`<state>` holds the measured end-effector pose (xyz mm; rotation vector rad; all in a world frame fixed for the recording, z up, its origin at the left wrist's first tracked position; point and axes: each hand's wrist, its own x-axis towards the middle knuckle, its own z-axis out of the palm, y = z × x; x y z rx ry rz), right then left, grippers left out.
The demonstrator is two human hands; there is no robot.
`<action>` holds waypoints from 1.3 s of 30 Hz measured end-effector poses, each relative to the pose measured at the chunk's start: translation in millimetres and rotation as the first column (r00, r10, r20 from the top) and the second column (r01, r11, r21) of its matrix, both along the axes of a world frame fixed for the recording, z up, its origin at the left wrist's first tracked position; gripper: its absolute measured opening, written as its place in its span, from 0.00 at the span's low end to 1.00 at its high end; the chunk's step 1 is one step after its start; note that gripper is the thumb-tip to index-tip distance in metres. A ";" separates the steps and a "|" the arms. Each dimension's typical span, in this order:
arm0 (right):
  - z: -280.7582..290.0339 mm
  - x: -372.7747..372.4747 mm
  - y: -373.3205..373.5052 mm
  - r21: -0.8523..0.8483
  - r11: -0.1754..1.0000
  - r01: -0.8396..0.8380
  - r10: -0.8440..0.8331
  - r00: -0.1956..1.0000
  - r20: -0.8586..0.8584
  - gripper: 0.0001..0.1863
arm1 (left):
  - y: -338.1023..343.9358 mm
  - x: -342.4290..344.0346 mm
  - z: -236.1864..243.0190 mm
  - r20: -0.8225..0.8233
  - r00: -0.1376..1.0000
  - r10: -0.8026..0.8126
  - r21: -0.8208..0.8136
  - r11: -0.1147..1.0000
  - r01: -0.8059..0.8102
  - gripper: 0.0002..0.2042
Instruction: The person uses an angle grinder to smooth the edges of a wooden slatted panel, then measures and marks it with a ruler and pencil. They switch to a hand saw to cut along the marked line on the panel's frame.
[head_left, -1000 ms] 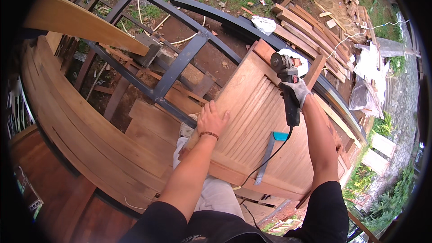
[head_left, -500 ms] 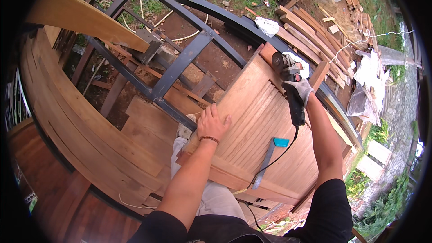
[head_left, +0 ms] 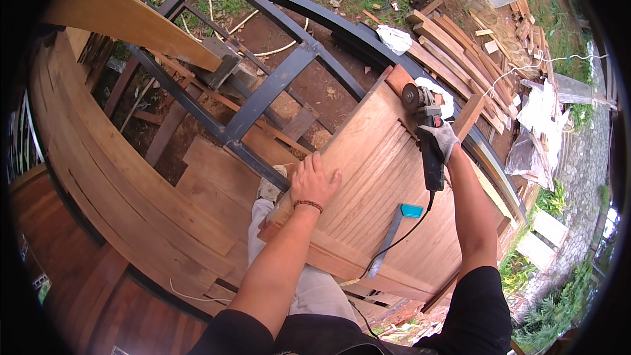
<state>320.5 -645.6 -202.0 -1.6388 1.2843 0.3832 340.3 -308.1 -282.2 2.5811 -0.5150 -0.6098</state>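
Note:
My bare left hand [head_left: 315,184] rests on the near-left edge of a grooved wooden panel [head_left: 360,184], fingers stretched over its surface. My gloved right hand [head_left: 444,138] is wrapped round a black angle grinder [head_left: 432,168], its disc over the panel’s upper right end, by a reddish wood strip [head_left: 398,77]; whether they touch, I cannot tell. A try square [head_left: 389,240] with a teal handle lies on the panel, with the grinder’s black cord [head_left: 414,230] running over it.
A dark metal frame [head_left: 276,95] stands left and beyond, with a yellowish board [head_left: 131,23] over it. Long curved planks [head_left: 112,164] fill the left. Timber piles [head_left: 460,59], white sheeting [head_left: 536,125] and a white cable [head_left: 526,67] lie to the right, beside a stone path [head_left: 588,158].
The whole view has shifted slightly, surroundings sliding right and down at the top. The grinder appears a little lower in the picture; both hands keep their grip and position on panel and tool.

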 end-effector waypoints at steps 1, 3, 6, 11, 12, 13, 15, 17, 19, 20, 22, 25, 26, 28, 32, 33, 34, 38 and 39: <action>1.0 0.9 1.0 -0.013 1.000 -0.011 0.011 1.000 -0.019 0.17 | 0.3 -0.1 -0.2 0.001 1.000 0.001 0.002 1.000 -0.001 0.34; 5.2 3.5 3.1 -0.040 0.999 -0.034 0.032 0.998 -0.058 0.16 | 0.1 -0.4 0.0 0.004 1.000 0.000 0.005 1.000 0.000 0.34; -3.0 -2.9 -3.8 -0.035 0.998 -0.057 0.055 0.997 -0.061 0.16 | 0.0 -0.4 1.7 0.014 1.000 0.005 -0.004 1.000 -0.005 0.34; -2.2 -3.3 -2.1 -0.001 0.999 -0.036 0.036 0.999 -0.031 0.16 | -0.4 1.2 3.3 -0.017 1.000 0.006 0.006 1.000 -0.006 0.34; -2.0 -2.7 -2.7 -0.005 0.999 -0.044 0.043 0.998 -0.043 0.15 | -0.4 1.2 4.0 -0.019 1.000 0.006 0.006 1.000 -0.006 0.34; -1.0 -1.5 -2.6 -0.011 0.999 -0.048 0.047 0.998 -0.049 0.15 | -0.4 1.2 3.7 -0.022 1.000 0.005 0.004 1.000 -0.005 0.34; 2.4 3.0 -1.5 -0.022 0.998 -0.057 0.056 0.997 -0.061 0.16 | 0.1 1.2 2.6 -0.026 1.000 0.004 0.000 1.000 -0.004 0.34; 5.8 8.8 -2.3 -0.031 0.997 -0.076 0.071 0.990 -0.119 0.16 | 0.9 1.3 1.8 -0.039 0.999 0.003 0.002 1.000 -0.003 0.34; 8.1 12.8 -3.0 -0.037 0.995 -0.091 0.085 0.987 -0.138 0.16 | 1.0 0.7 0.5 -0.028 1.000 0.006 -0.002 1.000 -0.006 0.34; 8.8 14.2 -2.7 -0.038 0.995 -0.097 0.092 0.988 -0.127 0.16 | 1.3 0.1 -0.8 -0.010 1.000 0.010 -0.007 1.000 -0.010 0.34; 7.9 14.7 -5.0 -0.044 0.994 -0.105 0.099 0.988 -0.123 0.16 | 1.0 0.4 -0.1 -0.009 1.000 0.009 -0.012 1.000 -0.009 0.34; 1.6 15.1 -11.6 -0.052 0.992 -0.119 0.110 0.984 -0.140 0.16 | 1.1 1.5 1.6 -0.037 0.999 0.006 -0.010 1.000 -0.006 0.34; 2.0 16.9 -12.1 -0.055 0.991 -0.123 0.114 0.983 -0.147 0.17 | 1.2 1.8 2.2 -0.033 0.999 0.006 -0.010 1.000 -0.006 0.34; 1.3 20.0 -12.5 -0.052 0.994 -0.100 0.091 0.984 -0.154 0.17 | 1.8 1.6 1.1 -0.015 1.000 0.004 -0.011 1.000 -0.005 0.34; 2.9 29.4 -10.8 -0.023 0.998 -0.059 0.055 0.988 -0.144 0.17 | 2.8 -0.2 -3.6 0.010 1.000 0.010 -0.015 1.000 -0.010 0.34; 4.7 31.8 -10.9 -0.017 0.998 -0.062 0.059 0.988 -0.140 0.17 | 2.2 0.1 -3.3 0.008 1.000 0.012 -0.018 1.000 -0.012 0.34; 4.0 32.6 -11.8 -0.012 0.999 -0.051 0.049 0.989 -0.137 0.17 | 2.2 0.0 -2.7 0.001 1.000 0.012 -0.015 1.000 -0.012 0.34; -1.8 34.8 -15.1 0.009 0.999 -0.030 0.031 0.994 -0.107 0.16 | 2.6 1.0 -1.9 -0.017 1.000 0.007 -0.013 1.000 -0.007 0.34; -3.1 35.4 -15.7 0.015 0.999 -0.031 0.033 0.995 -0.094 0.16 | 2.6 1.0 -1.8 -0.021 1.000 0.005 -0.014 1.000 -0.005 0.34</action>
